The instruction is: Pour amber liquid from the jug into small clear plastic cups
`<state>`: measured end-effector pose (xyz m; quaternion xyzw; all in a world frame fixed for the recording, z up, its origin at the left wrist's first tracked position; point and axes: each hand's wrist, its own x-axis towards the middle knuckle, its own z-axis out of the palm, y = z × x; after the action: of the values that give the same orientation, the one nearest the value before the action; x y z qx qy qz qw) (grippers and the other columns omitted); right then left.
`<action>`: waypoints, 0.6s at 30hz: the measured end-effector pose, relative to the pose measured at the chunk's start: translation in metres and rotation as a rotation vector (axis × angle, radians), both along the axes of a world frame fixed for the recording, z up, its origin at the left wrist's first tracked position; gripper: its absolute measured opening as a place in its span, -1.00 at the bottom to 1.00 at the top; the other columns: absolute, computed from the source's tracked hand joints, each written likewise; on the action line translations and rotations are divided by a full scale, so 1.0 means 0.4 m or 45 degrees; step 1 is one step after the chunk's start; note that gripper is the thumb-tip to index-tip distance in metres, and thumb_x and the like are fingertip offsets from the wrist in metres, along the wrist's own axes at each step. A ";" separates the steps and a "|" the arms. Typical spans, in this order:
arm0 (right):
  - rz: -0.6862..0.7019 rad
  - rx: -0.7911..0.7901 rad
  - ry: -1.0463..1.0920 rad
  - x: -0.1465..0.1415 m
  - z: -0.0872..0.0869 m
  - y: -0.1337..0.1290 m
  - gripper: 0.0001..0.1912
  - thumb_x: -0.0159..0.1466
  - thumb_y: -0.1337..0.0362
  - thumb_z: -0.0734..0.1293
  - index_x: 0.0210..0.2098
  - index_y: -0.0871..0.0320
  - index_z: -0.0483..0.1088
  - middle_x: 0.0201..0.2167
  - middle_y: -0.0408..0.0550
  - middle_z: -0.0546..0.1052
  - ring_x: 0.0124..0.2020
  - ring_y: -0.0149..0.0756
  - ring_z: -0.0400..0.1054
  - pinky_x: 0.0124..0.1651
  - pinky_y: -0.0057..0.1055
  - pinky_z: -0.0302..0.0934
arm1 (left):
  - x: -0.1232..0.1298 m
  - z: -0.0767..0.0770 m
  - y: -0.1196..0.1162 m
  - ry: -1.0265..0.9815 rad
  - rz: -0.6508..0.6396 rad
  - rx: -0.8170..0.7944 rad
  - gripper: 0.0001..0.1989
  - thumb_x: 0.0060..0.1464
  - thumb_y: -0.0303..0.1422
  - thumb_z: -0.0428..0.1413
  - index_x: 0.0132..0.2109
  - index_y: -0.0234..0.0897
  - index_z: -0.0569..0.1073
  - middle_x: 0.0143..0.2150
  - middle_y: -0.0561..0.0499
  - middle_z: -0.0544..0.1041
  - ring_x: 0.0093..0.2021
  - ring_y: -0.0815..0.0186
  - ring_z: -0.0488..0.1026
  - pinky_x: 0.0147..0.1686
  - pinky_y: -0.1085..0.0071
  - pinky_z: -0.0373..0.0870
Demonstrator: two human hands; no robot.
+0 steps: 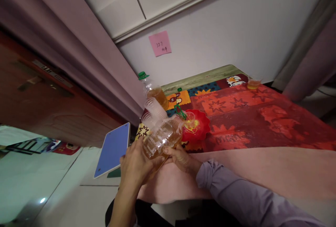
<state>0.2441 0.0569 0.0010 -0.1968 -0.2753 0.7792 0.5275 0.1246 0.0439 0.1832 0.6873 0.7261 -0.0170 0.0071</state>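
Observation:
A clear plastic bottle (164,136) of amber liquid lies tilted in both my hands, its neck pointing away to the right. My left hand (135,162) is wrapped round the bottle's lower end. My right hand (181,157) grips its near side, thumb on the plastic. A green plastic handle (180,111) shows at the neck. By the bottle's mouth is a clear plastic cup (191,119), over a red scalloped plate (203,130). Whether liquid is flowing I cannot tell.
Stacked clear cups (154,109) stand behind the bottle, beside a second, green-capped bottle (154,92). A loose green cap (179,89) lies on the patterned tablecloth (231,122). Far right stands a cup with amber liquid (253,84). A blue stool (112,150) is at the left.

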 end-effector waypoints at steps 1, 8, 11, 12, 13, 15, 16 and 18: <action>0.003 0.004 0.005 0.000 0.000 0.000 -0.26 0.15 -0.11 0.65 0.21 0.00 0.48 0.13 0.04 0.70 0.06 0.05 0.64 -0.01 0.01 0.61 | 0.000 0.000 0.000 -0.001 -0.001 0.003 -0.07 0.07 -0.04 0.42 0.49 -0.26 0.39 0.49 -0.39 0.50 0.45 -0.33 0.47 0.30 -0.18 0.48; -0.004 0.003 -0.004 -0.001 -0.002 0.000 -0.28 0.14 -0.12 0.65 0.18 0.01 0.49 0.10 0.04 0.71 0.03 0.02 0.64 -0.03 -0.02 0.60 | -0.001 -0.002 0.003 0.008 0.005 -0.013 -0.07 0.09 -0.04 0.40 0.51 -0.29 0.36 0.50 -0.40 0.48 0.48 -0.32 0.45 0.31 -0.18 0.48; -0.005 0.002 0.005 0.001 0.001 -0.001 -0.29 0.14 -0.11 0.65 0.18 0.01 0.49 0.11 0.04 0.71 0.04 0.03 0.64 -0.01 0.00 0.60 | -0.005 -0.003 0.002 0.002 0.006 -0.014 -0.04 0.10 -0.03 0.40 0.53 -0.32 0.34 0.52 -0.41 0.45 0.49 -0.32 0.43 0.33 -0.19 0.46; -0.002 0.003 0.010 0.002 0.003 -0.002 -0.28 0.14 -0.10 0.66 0.18 0.01 0.49 0.11 0.04 0.71 0.04 0.03 0.65 0.00 0.01 0.60 | -0.005 -0.004 0.002 -0.003 0.004 -0.010 -0.04 0.09 -0.03 0.40 0.52 -0.32 0.34 0.52 -0.41 0.46 0.49 -0.33 0.44 0.33 -0.20 0.46; 0.001 0.005 0.014 0.002 0.004 -0.002 -0.28 0.14 -0.10 0.66 0.18 0.01 0.48 0.11 0.04 0.71 0.04 0.03 0.65 0.01 0.01 0.60 | -0.005 -0.004 0.001 -0.009 0.003 -0.007 -0.04 0.09 -0.03 0.40 0.52 -0.32 0.35 0.52 -0.42 0.46 0.48 -0.33 0.44 0.32 -0.20 0.46; 0.006 0.009 0.022 0.003 0.007 -0.002 -0.28 0.14 -0.09 0.66 0.19 0.01 0.49 0.10 0.03 0.72 0.02 0.02 0.66 0.00 -0.01 0.61 | -0.005 -0.004 -0.001 -0.025 -0.003 -0.003 -0.06 0.10 -0.03 0.40 0.51 -0.30 0.36 0.51 -0.41 0.47 0.48 -0.34 0.44 0.32 -0.21 0.46; 0.006 0.008 0.025 0.003 0.008 -0.003 -0.27 0.14 -0.09 0.66 0.19 0.02 0.48 0.10 0.03 0.72 0.01 0.01 0.67 -0.01 -0.02 0.61 | -0.004 -0.004 -0.001 -0.031 -0.004 -0.001 -0.07 0.10 -0.04 0.40 0.51 -0.29 0.37 0.51 -0.41 0.47 0.48 -0.34 0.44 0.32 -0.21 0.45; 0.005 -0.005 0.023 0.003 0.010 -0.003 -0.26 0.12 -0.09 0.67 0.18 0.02 0.49 0.09 0.03 0.72 -0.01 0.01 0.68 -0.04 -0.05 0.61 | -0.002 -0.003 -0.001 -0.035 -0.003 0.001 -0.08 0.10 -0.04 0.40 0.51 -0.28 0.37 0.50 -0.40 0.48 0.47 -0.33 0.45 0.32 -0.21 0.45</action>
<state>0.2453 0.0559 0.0048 -0.1904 -0.2695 0.7826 0.5279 0.1236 0.0433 0.1821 0.6883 0.7252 -0.0074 0.0169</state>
